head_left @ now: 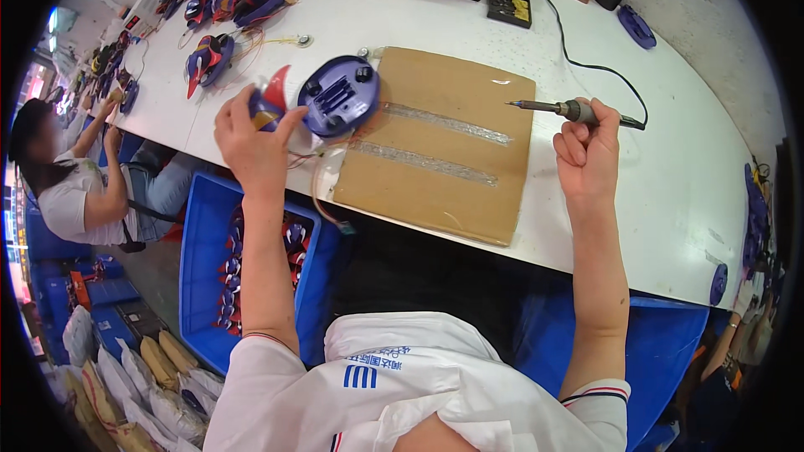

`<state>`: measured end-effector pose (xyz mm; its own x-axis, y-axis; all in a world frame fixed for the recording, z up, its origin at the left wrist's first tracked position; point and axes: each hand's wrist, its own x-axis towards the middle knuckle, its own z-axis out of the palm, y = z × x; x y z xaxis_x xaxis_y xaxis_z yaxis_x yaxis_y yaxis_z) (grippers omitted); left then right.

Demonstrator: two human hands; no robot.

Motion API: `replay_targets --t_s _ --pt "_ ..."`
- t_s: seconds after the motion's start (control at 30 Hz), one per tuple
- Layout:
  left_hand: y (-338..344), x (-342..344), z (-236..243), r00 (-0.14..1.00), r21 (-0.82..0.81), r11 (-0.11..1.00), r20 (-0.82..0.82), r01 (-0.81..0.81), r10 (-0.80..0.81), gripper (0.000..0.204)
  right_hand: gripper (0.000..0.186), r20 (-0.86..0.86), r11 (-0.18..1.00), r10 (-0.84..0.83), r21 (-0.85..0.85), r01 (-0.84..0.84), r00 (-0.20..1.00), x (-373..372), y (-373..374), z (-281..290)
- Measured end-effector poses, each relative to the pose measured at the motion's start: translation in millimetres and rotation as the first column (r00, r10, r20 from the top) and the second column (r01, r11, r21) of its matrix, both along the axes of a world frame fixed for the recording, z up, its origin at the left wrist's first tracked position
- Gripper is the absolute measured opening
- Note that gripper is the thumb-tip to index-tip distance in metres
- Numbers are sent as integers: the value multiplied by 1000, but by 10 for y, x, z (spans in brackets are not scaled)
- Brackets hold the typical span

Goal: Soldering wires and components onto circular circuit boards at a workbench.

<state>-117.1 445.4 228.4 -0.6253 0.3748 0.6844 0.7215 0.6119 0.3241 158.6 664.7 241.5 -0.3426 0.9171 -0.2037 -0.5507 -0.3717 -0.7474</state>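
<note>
white workbench (653, 176), cardboard mat (444, 146) on it. left hand (251, 146) closed around a purple toy shell (339, 96) at the mat's left edge. right hand (589, 155) fisted on a soldering iron (569, 109), tip raised. risk: trailing wires, seemingly thin, could snag or scorch.

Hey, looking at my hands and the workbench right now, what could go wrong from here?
The soldering iron in your right hand points its tip toward the left hand, so a slip could burn skin. Its cord trails across the table and might snag. The purple toy part sits half on the cardboard mat, its thin wires dangling off the edge.
</note>
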Motion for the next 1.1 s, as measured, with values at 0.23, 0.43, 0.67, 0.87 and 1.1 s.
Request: replay_targets --t_s 0.23,0.43,0.67,0.87,1.1 --pt "312 -37 113 981 313 929 -82 195 -178 52 10 21 996 -37 -81 39 999 47 53 -74" --pt "559 -22 -48 891 -245 892 -163 380 -424 61 12 258 992 -3 119 -29 966 -172 81 -153" --pt "806 -468 -141 981 -519 847 -74 117 -181 92 26 97 873 -396 348 341 913 -385 402 -431" --pt "670 -675 35 985 -318 936 -31 151 -169 82 24 198 869 -431 353 346 880 -525 336 -506" --pt "566 -952 381 975 -415 886 -15 -207 221 77 25 161 878 -372 381 291 914 -616 290 -328"
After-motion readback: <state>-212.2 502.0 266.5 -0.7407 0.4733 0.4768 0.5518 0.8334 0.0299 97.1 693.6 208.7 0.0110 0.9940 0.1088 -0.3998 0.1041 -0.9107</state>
